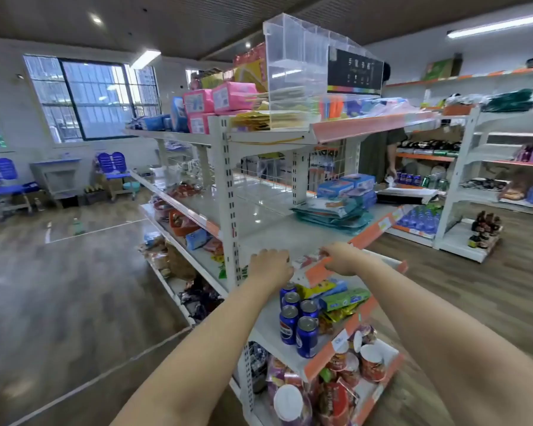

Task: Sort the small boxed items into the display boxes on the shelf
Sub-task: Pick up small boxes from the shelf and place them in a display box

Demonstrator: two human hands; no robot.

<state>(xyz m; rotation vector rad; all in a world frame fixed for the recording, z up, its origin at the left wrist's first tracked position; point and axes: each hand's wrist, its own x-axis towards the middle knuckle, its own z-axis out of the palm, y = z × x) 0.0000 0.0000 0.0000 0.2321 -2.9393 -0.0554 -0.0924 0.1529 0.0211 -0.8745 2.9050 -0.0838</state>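
Boxes are what you want here, and the small boxed items [306, 260] lie on the shelf [271, 232] between your two hands, their long axis running roughly left to right. Your right hand [342, 259] is the nearer: its fingers curl down at the pile's right end and over the orange price strip [319, 272], though a firm pinch cannot be made out. Your left hand [270, 264] rests knuckles-up just beside the pile's left end, fingers bent under; whether it holds anything is hidden. Display boxes are not clearly identifiable nearby.
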